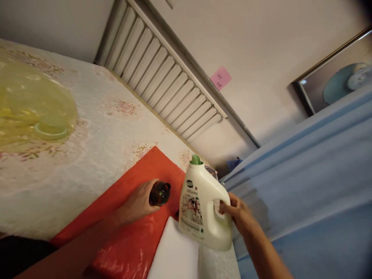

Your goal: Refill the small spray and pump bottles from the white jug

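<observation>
My left hand [137,203] is wrapped around a small dark bottle [159,193] that rests on a red plastic sheet [128,232]. My right hand [237,214] grips the handle of a white detergent jug [200,207] with a green cap and a printed label; the jug stands tilted beside the red sheet, above a white foam block [174,254]. The two containers are a short gap apart.
A floral-patterned table cover [95,135] spreads to the left, with a translucent yellow bowl or lid [31,104] on it. A slatted radiator [168,73] and a pink sticky note [220,78] are on the wall. Blue fabric [305,182] fills the right side.
</observation>
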Demonstrator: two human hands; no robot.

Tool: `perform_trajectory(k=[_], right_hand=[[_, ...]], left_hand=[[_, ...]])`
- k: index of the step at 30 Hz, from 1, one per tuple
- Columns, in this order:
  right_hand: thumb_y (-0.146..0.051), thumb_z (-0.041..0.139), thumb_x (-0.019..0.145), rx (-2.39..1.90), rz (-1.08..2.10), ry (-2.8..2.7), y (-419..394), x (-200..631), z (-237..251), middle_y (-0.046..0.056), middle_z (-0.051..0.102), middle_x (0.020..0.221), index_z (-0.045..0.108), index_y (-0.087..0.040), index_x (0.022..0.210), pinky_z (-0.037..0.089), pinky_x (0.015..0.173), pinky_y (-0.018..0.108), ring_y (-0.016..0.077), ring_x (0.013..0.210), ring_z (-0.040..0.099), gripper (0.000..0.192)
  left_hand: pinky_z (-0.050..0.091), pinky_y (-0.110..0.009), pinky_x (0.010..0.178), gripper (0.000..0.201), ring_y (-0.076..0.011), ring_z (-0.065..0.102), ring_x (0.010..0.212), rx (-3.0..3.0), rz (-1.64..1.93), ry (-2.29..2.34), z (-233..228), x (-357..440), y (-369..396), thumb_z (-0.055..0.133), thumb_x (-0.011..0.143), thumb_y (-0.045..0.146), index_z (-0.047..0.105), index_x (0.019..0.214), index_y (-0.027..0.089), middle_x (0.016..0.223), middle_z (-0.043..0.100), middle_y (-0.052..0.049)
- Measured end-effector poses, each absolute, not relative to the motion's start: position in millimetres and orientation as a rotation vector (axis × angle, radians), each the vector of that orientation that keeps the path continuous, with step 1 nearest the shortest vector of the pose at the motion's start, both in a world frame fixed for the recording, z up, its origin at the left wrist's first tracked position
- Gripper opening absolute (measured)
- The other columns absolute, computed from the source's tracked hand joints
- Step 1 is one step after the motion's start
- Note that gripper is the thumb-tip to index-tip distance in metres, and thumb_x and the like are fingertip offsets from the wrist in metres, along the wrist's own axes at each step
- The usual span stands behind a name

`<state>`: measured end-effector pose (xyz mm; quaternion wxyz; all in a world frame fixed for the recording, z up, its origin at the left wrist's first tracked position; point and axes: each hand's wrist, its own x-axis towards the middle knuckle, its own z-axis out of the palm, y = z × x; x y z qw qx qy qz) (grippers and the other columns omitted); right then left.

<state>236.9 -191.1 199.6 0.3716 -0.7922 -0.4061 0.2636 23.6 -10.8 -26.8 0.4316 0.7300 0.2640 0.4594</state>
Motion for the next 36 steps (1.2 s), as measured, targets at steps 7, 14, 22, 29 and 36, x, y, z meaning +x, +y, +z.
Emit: perform_trajectory(k=[7, 14, 22, 29, 36], right_hand=[[-0.020, 0.075, 0.053, -1.691, 0.700, -0.961, -143, 222, 162, -0.001, 0.064, 0.069, 0.064, -0.019, 0.071, 0.040, 0.062, 0.026, 0.0153, 0.065, 0.053, 0.021], [-0.018, 0.065, 0.053, -1.500, 0.679, -0.833, -120, 198, 113, -0.004, 0.061, 0.065, 0.063, -0.019, 0.075, 0.038, 0.059, 0.025, 0.0129, 0.059, 0.048, 0.022], [-0.013, 0.058, 0.052, -1.301, 0.728, -0.734, -132, 164, 78, -0.003, 0.066, 0.070, 0.068, -0.018, 0.084, 0.038, 0.055, 0.023, 0.0132, 0.061, 0.052, 0.034], [-0.012, 0.055, 0.050, -1.235, 0.739, -0.768, -138, 154, 66, -0.002, 0.067, 0.072, 0.066, -0.016, 0.082, 0.038, 0.058, 0.023, 0.0142, 0.064, 0.053, 0.034], [-0.017, 0.059, 0.060, -1.263, 0.681, -0.810, -142, 153, 48, -0.001, 0.070, 0.079, 0.063, -0.017, 0.085, 0.044, 0.063, 0.024, 0.0164, 0.072, 0.058, 0.026]], left_hand=[[0.044, -0.054, 0.109, 0.073, -0.0330, 0.053, 0.127, 1.804, 1.098, 0.791, -25, -3, -15, 0.069, 0.067, 0.021, 0.039, 0.134, 0.019, 0.135, 0.055, -0.016], [0.042, -0.052, 0.110, 0.074, -0.0339, 0.051, 0.129, 1.591, 1.179, 0.991, -31, -28, -33, 0.067, 0.070, 0.031, 0.038, 0.137, 0.019, 0.138, 0.053, -0.014], [0.044, -0.054, 0.109, 0.085, -0.0359, 0.054, 0.127, 1.599, 1.114, 1.137, -30, -62, -72, 0.071, 0.065, 0.042, 0.036, 0.139, 0.020, 0.137, 0.055, -0.016], [0.043, -0.057, 0.109, 0.081, -0.0378, 0.056, 0.126, 1.669, 1.094, 1.193, -28, -80, -105, 0.071, 0.065, 0.045, 0.041, 0.135, 0.018, 0.135, 0.058, -0.017], [0.049, -0.054, 0.105, 0.077, -0.0368, 0.059, 0.124, 1.717, 1.080, 1.155, -22, -73, -129, 0.074, 0.062, 0.041, 0.046, 0.132, 0.022, 0.132, 0.063, -0.013]])
